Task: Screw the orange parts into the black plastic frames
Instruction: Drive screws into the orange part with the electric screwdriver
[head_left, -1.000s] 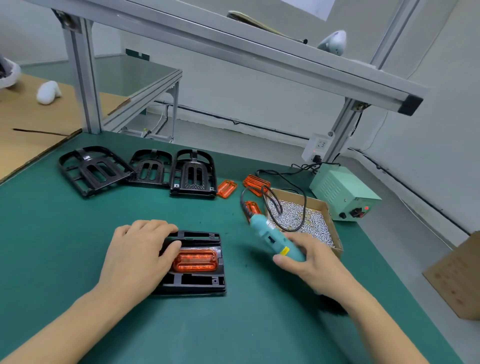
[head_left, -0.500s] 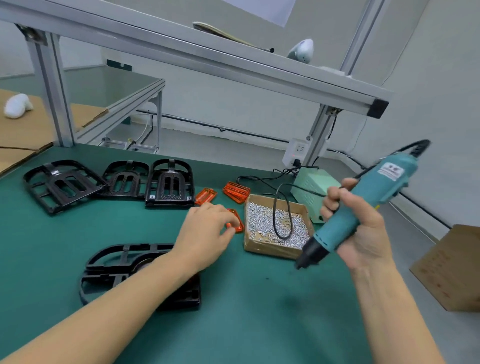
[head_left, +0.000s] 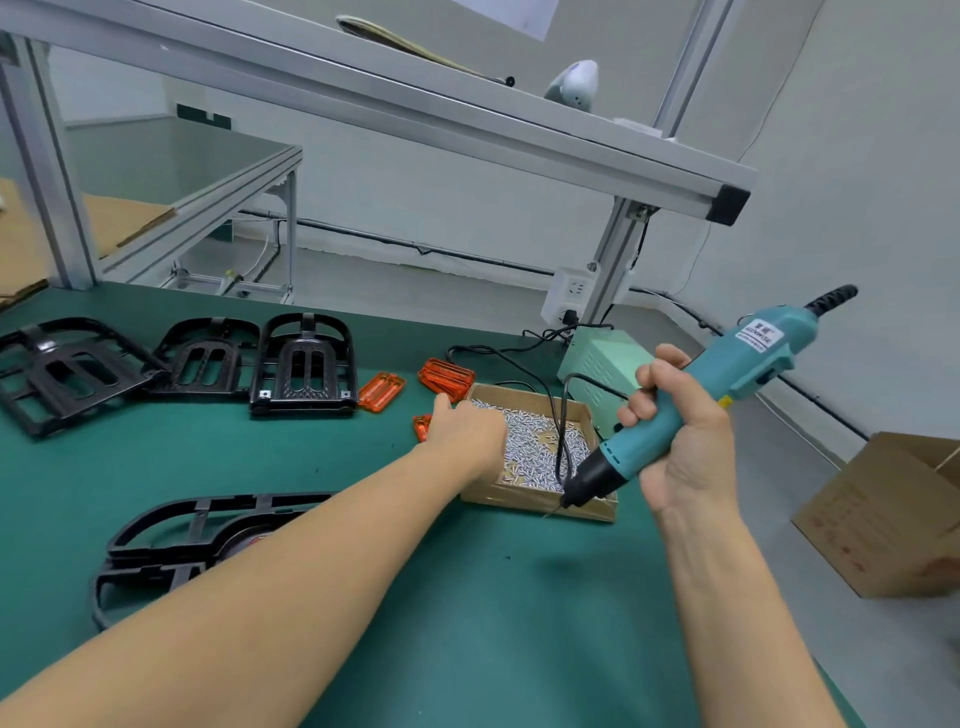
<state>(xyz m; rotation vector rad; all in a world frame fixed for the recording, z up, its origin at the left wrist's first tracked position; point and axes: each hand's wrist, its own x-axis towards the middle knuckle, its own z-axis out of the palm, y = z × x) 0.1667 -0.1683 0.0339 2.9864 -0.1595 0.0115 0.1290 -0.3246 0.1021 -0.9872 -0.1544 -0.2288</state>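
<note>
Since half a second ago the left hand (head_left: 470, 434) has slid off the orange part (head_left: 422, 427) and now reaches over the near-left corner of the cardboard box (head_left: 540, 501) of screws (head_left: 530, 441), arm stretched flat, fingers hidden so I can't tell if it's pinching anything. Right hand (head_left: 680, 431) is raised, wrist bent, fist wrapped tight around the teal screwdriver (head_left: 691, 400), tip angled down toward the box's front edge. Two more orange parts (head_left: 382, 392) sit just left of the reaching hand, next to the black frames (head_left: 304, 364); another frame (head_left: 171, 545) lies under the left forearm.
</note>
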